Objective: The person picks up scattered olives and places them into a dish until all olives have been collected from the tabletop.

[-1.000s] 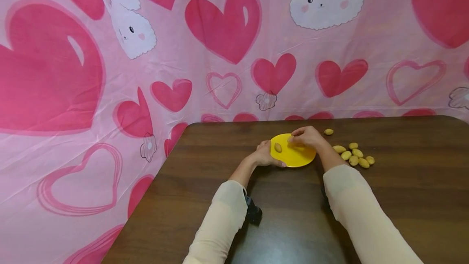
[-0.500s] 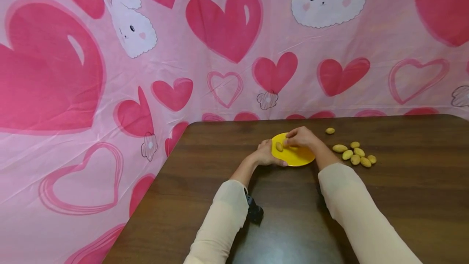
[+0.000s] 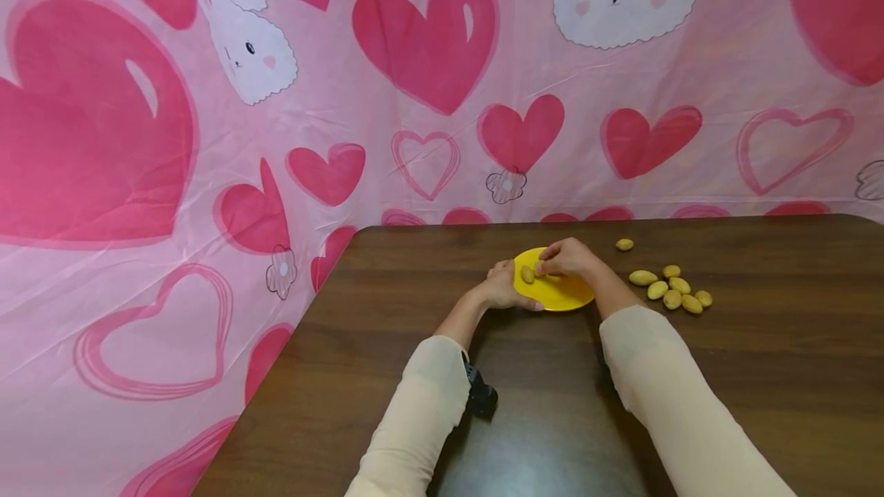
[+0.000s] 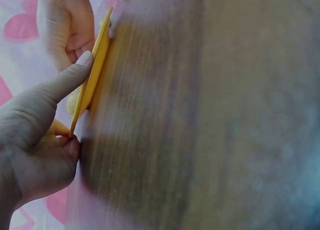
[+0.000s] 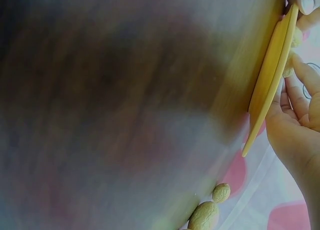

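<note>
A shallow yellow plate [image 3: 568,294] rests on the brown table. My left hand [image 3: 507,288] grips its left rim, the thumb lying along the near edge. On the plate's left part lies one small yellow-brown potato [image 3: 528,274]. Just right of it, over the plate, my right hand [image 3: 572,258] pinches a second potato [image 5: 288,67] between thumb and fingers, low against the plate surface. The right fingers partly cover that potato in the head view. In the left wrist view the plate [image 4: 97,65] appears edge-on, with the left thumb on its rim.
Several loose potatoes [image 3: 672,299] lie in a group on the table [image 3: 760,351] to the right of the plate. A single potato [image 3: 625,245] sits apart, farther back. A pink heart-print cloth [image 3: 428,167] hangs behind the table's far edge.
My right hand has moved slightly left across the plate, bringing its potato close beside the one lying there. It stays almost still over the last half second. The left hand keeps its grip.
</note>
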`<state>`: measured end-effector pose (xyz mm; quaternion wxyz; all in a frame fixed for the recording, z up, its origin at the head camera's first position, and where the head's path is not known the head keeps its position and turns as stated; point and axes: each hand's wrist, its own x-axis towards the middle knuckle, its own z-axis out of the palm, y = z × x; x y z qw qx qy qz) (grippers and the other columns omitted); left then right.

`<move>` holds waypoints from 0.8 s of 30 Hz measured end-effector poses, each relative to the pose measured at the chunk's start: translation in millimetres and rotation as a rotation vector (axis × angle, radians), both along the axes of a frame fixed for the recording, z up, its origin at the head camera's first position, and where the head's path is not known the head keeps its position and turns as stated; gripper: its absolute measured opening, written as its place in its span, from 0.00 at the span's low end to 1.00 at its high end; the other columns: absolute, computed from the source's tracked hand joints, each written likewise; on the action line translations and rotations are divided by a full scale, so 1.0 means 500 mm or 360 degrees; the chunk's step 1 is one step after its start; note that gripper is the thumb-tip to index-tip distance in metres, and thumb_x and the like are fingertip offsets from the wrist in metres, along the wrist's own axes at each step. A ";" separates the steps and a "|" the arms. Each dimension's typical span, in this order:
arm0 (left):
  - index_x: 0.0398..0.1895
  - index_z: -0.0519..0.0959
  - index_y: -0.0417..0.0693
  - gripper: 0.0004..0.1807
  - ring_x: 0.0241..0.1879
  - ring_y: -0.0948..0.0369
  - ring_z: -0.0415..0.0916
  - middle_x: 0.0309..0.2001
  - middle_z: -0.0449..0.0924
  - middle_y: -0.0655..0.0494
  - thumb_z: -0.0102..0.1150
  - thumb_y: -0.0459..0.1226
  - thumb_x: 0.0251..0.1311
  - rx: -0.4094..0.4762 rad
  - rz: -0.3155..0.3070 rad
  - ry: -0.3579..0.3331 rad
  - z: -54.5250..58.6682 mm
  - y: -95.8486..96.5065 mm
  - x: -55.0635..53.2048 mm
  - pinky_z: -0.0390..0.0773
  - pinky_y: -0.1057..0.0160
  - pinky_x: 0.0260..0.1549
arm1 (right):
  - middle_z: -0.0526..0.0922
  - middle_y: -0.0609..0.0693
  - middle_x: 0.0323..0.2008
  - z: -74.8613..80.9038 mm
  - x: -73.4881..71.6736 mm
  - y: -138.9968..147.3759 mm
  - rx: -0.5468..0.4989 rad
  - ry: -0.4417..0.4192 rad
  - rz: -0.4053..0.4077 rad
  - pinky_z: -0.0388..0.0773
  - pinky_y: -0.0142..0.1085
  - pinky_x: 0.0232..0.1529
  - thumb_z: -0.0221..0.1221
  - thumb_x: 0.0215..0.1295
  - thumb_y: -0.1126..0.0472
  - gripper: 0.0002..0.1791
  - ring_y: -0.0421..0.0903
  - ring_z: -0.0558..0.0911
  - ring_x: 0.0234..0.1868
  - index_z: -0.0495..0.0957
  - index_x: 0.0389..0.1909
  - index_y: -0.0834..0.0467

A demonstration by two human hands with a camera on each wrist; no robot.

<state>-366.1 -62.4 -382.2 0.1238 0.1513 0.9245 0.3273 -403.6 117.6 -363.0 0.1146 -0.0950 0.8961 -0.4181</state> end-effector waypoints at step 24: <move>0.70 0.53 0.45 0.50 0.60 0.53 0.52 0.67 0.52 0.50 0.69 0.50 0.46 0.0019 0.0006 0.0003 0.000 0.002 0.002 0.57 0.52 0.61 | 0.79 0.62 0.46 0.007 0.006 0.016 0.0006 -0.0043 -0.0048 0.73 0.42 0.50 0.61 0.60 0.55 0.25 0.53 0.77 0.42 0.74 0.53 0.69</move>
